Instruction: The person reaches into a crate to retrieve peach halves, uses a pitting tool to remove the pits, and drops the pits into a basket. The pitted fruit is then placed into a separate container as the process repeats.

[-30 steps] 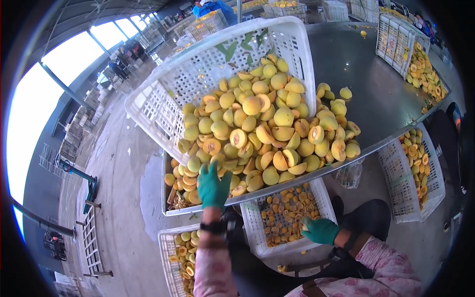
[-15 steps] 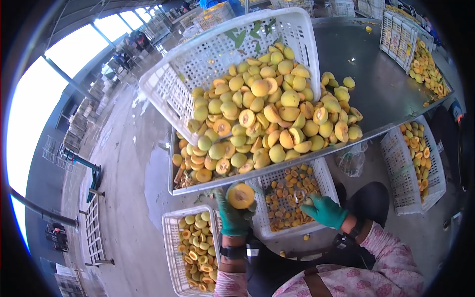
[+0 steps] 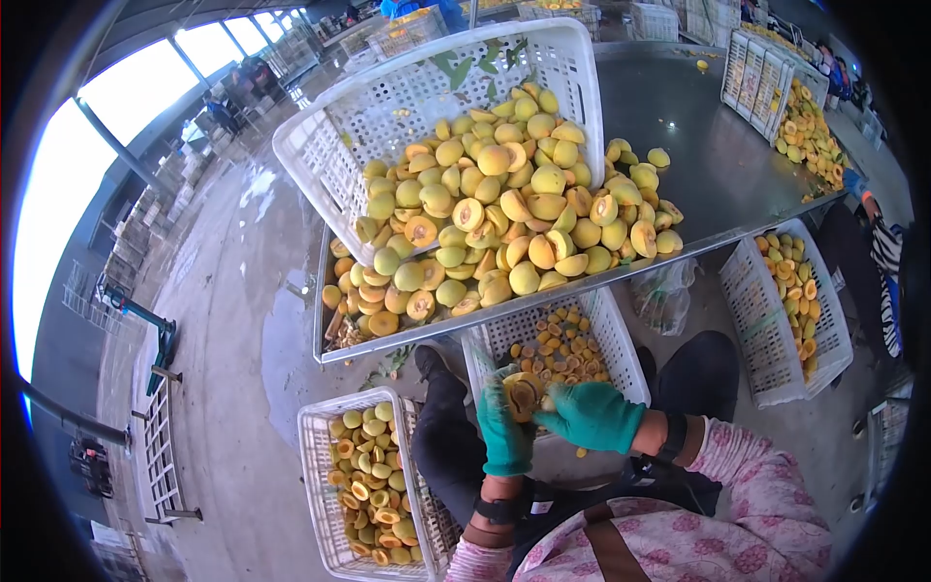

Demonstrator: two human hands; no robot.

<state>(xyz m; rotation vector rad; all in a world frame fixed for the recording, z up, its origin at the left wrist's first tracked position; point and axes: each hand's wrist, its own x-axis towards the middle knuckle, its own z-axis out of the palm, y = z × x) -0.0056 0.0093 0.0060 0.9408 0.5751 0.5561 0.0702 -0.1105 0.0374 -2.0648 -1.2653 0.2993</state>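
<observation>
My left hand (image 3: pixel 505 438), in a green glove, is closed around a halved yellow peach (image 3: pixel 524 396), its cut face turned up. Against the peach's right side is my right hand (image 3: pixel 593 417), gloved alike, with its fingers closed. Whatever those fingers hold is hidden. Beneath both hands a white crate (image 3: pixel 628 361) contains small brownish-orange pieces that look like pits. Ahead, a pile of peach halves (image 3: pixel 504 209) spills from a tipped white basket (image 3: pixel 339 107) onto the metal table (image 3: pixel 679 126). At my left stands another crate (image 3: pixel 308 456) with hollowed peach halves.
The table's raised metal edge (image 3: pixel 582 283) runs just beyond the crate under my hands. To the right is a crate of peach halves (image 3: pixel 752 315), with a co-worker's arm (image 3: pixel 866 199) beyond it. A clear plastic bag (image 3: pixel 664 296) lies under the table.
My left hand has moved right with the peach half, and my right hand has moved left to meet it. The whole view has shifted slightly.
</observation>
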